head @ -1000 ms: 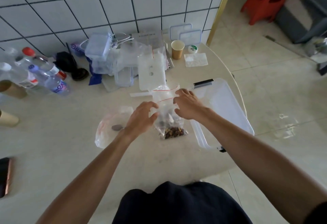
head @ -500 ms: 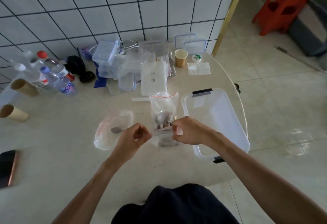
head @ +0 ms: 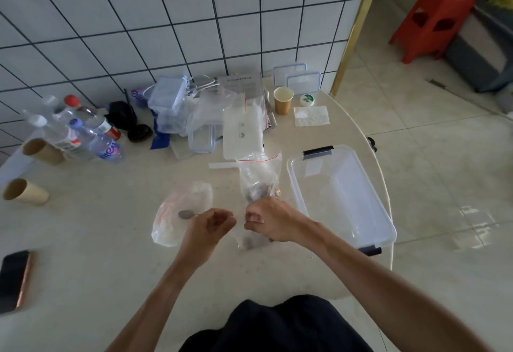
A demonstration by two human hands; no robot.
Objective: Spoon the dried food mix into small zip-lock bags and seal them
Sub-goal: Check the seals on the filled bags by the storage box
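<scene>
A small zip-lock bag (head: 251, 236) with a little dried food mix in its bottom lies on the table (head: 97, 268) right in front of the person, under and between the two hands. It looks filled and in the middle of being sealed, though the clear strip is hard to make out from here. Just beyond it stands a larger bag (head: 259, 178) with a red zip line, holding dark mix. More bagging surely remains.

The left hand (head: 209, 226) is curled tight, thumb against fingertips, apparently pinching the near bag's top edge. The right hand (head: 268, 221) is curled the same way, pinching the other end. A spoon (head: 186, 214) rests on a crumpled plastic bag (head: 180, 212) beside the left hand. An empty clear tub (head: 341, 196) sits to the right.
</scene>
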